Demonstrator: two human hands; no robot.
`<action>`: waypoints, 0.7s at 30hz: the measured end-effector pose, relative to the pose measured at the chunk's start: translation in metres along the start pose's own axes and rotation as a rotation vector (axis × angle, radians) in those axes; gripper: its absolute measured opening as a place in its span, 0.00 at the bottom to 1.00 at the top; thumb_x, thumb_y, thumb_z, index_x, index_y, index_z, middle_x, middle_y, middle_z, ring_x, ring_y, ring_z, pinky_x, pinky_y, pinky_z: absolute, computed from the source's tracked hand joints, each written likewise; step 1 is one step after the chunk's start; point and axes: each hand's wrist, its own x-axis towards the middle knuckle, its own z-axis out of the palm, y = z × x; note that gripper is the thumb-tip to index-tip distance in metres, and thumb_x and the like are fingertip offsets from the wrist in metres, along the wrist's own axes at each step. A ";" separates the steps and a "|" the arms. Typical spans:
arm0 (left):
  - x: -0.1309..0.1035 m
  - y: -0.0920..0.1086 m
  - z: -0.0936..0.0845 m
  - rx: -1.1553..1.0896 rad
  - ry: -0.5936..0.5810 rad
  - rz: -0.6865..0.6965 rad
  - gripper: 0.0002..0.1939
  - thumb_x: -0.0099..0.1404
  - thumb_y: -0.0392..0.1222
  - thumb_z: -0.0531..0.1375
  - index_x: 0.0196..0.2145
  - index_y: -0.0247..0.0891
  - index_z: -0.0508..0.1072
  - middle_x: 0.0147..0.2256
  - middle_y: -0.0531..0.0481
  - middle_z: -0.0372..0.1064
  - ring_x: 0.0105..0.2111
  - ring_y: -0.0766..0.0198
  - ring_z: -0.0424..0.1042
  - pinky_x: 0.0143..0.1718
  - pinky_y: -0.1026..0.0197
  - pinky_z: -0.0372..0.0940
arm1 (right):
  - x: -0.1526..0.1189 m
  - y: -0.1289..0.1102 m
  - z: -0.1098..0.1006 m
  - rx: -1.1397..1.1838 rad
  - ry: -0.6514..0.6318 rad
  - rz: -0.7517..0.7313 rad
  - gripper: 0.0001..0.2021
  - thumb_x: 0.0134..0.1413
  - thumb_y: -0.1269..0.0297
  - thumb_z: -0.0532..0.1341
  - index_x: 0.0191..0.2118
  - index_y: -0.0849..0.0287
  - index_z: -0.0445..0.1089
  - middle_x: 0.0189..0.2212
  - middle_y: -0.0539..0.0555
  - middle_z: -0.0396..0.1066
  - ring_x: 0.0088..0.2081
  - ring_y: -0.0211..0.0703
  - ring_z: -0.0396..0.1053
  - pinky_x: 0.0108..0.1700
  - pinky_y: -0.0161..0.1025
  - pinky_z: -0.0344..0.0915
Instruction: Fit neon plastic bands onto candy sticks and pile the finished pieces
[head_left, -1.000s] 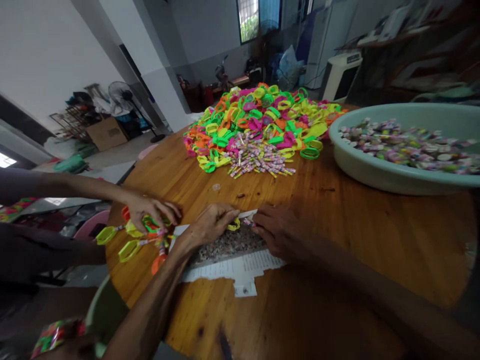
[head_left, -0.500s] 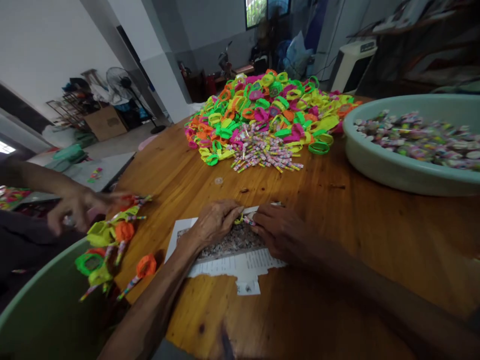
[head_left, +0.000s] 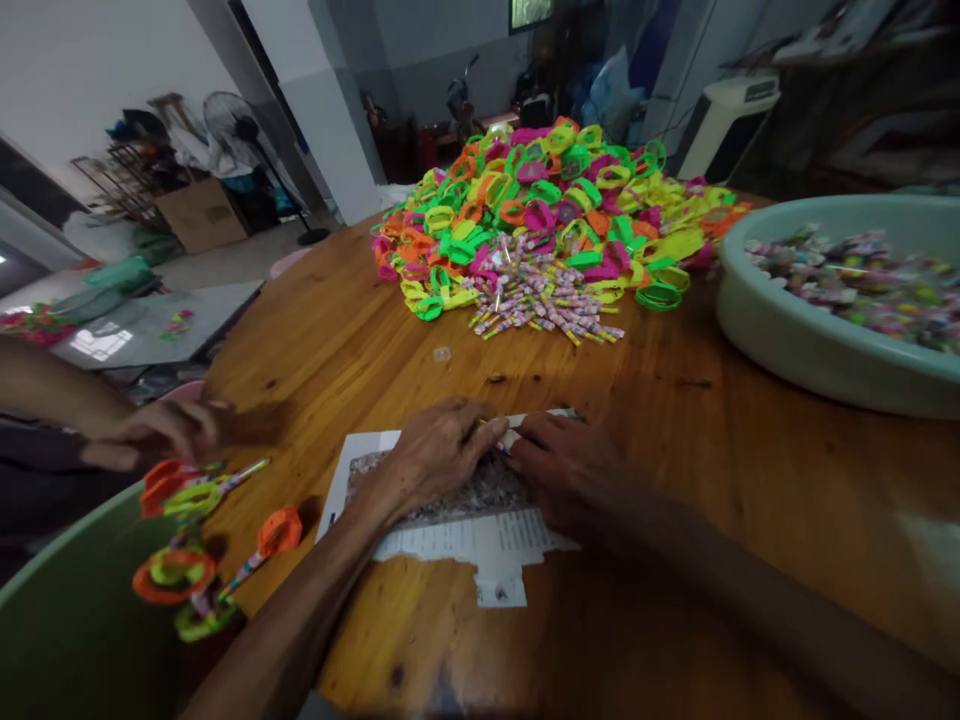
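Both hands meet over a grey speckled slab (head_left: 480, 492) lying on a torn sheet of printed white paper (head_left: 501, 588). My left hand (head_left: 439, 455) is closed, its thumb and fingers pinching a thin yellow plastic strap, mostly hidden. My right hand (head_left: 566, 465) curls closed around a small stick in a pale patterned candy wrapper (head_left: 509, 440); only its end shows, touching or nearly touching my left fingertips. Beyond the hands, a heap of loose wrapped candy sticks (head_left: 540, 295) lies before a large pile of bright plastic toy watches (head_left: 532, 200).
A pale green basin (head_left: 840, 375) full of wrapped sweets stands right. At left, another person's hand (head_left: 161, 430) is over a green tub (head_left: 56, 570), near toy watches with candy sticks attached (head_left: 176, 575). A small clear plastic piece (head_left: 442, 354) lies on the wooden table (head_left: 322, 330).
My hands stay over the slab, fingers drawn closer, with the yellow strap more covered. The other person's hand has moved off the toy watches at the tub's edge, which have dropped lower. The view has shifted slightly.
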 end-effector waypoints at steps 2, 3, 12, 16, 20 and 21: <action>-0.002 0.004 0.002 0.037 0.021 -0.042 0.22 0.74 0.55 0.45 0.34 0.38 0.67 0.32 0.49 0.67 0.34 0.61 0.67 0.37 0.58 0.60 | -0.001 0.001 0.005 0.020 0.052 0.010 0.08 0.58 0.74 0.55 0.35 0.58 0.70 0.35 0.56 0.68 0.34 0.46 0.62 0.36 0.43 0.53; -0.003 0.005 0.002 0.049 0.031 -0.053 0.21 0.75 0.55 0.44 0.35 0.38 0.67 0.32 0.49 0.67 0.34 0.61 0.67 0.37 0.58 0.59 | -0.001 0.001 0.008 0.027 0.076 0.014 0.07 0.58 0.74 0.55 0.35 0.58 0.70 0.34 0.56 0.68 0.33 0.46 0.62 0.36 0.43 0.53; -0.006 0.005 0.002 -0.046 0.011 -0.046 0.16 0.75 0.51 0.46 0.37 0.40 0.67 0.38 0.47 0.68 0.40 0.58 0.67 0.45 0.54 0.61 | 0.008 0.004 0.002 -0.054 0.048 -0.102 0.08 0.47 0.77 0.57 0.31 0.60 0.70 0.32 0.58 0.68 0.32 0.48 0.60 0.35 0.45 0.53; -0.006 0.005 0.005 -0.080 0.023 -0.062 0.15 0.74 0.50 0.47 0.37 0.40 0.68 0.38 0.46 0.68 0.41 0.57 0.66 0.45 0.51 0.60 | 0.011 0.000 0.003 -0.095 0.064 -0.151 0.08 0.45 0.76 0.57 0.30 0.59 0.71 0.30 0.59 0.69 0.32 0.48 0.61 0.36 0.47 0.55; -0.004 0.005 0.005 -0.106 0.017 -0.077 0.15 0.74 0.50 0.48 0.36 0.40 0.69 0.38 0.45 0.68 0.41 0.56 0.66 0.46 0.51 0.59 | 0.009 0.004 0.003 -0.086 0.033 -0.160 0.07 0.43 0.74 0.59 0.29 0.57 0.72 0.29 0.60 0.70 0.31 0.49 0.62 0.34 0.47 0.56; -0.004 0.005 0.004 -0.110 0.016 -0.080 0.15 0.74 0.50 0.48 0.36 0.40 0.69 0.38 0.45 0.68 0.42 0.56 0.66 0.46 0.51 0.59 | 0.011 0.009 0.001 -0.048 0.016 -0.151 0.06 0.43 0.73 0.60 0.28 0.56 0.71 0.28 0.59 0.70 0.30 0.48 0.62 0.32 0.46 0.55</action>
